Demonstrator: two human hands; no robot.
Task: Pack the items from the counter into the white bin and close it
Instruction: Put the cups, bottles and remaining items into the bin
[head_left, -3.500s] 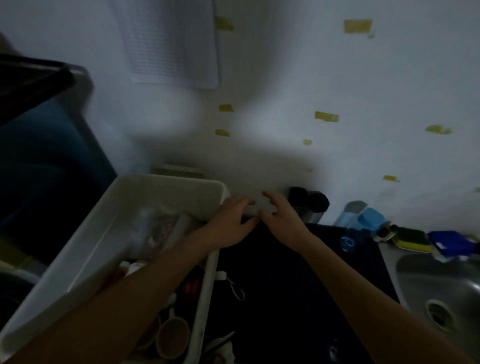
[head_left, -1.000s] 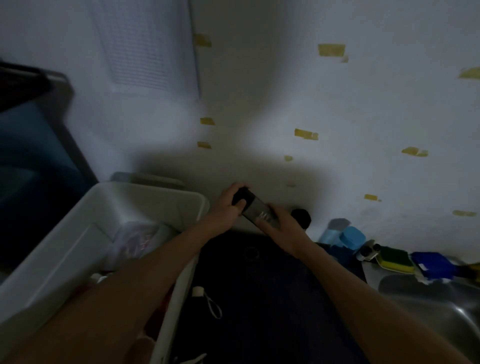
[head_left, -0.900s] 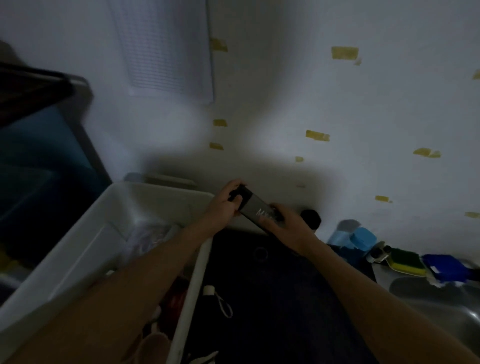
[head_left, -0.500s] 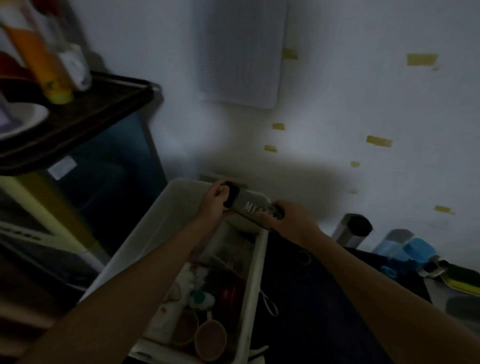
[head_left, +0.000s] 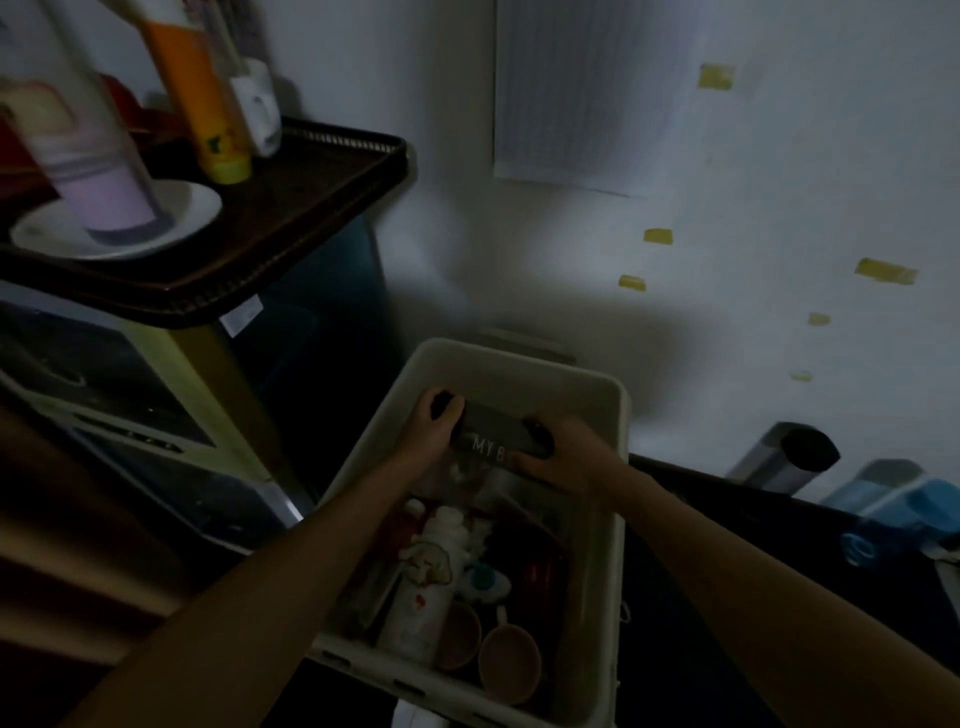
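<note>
Step in hand: packing. The dark bottle (head_left: 493, 434), lettered "MY B…", is held level, lying crosswise over the far end of the white bin (head_left: 519, 371), inside the rim line but not yet set down.

Left hand (head_left: 434, 431) grips one end with fingers (head_left: 441, 402) curled over it. Right hand (head_left: 563, 457) grips the other end the same way.

The bin is already crowded: tan cups (head_left: 509, 662) and a white bottle (head_left: 431, 582) sit at the near end.

Next move, my read: lower the bottle into the far-end gap, keep it flat so the lid can seat, then let go.

Still out on the table (head_left: 727, 519): a grey bottle with black cap (head_left: 784, 457) and a blue container (head_left: 898, 506). No lid is in view, so closing comes later.
</note>
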